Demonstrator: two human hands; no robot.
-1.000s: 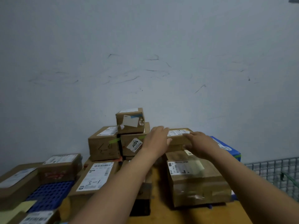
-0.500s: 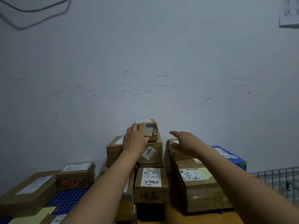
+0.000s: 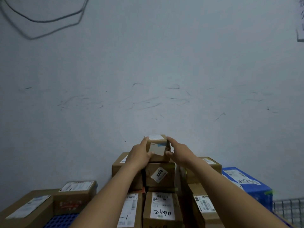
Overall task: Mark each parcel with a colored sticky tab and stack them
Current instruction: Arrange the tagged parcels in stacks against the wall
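Front parcel [image 3: 162,223] label [image 3: 162,205] reads "2490"; other print blurred.

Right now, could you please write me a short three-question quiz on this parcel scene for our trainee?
1. True or false: the left hand and the right hand both hold the small top box.
2. Which number is handwritten on the front box? A 2490, B 1187, C 7735.
3. Fill in: the blue box lies to the ____ of the front box.
Key: 1 true; 2 A; 3 right.
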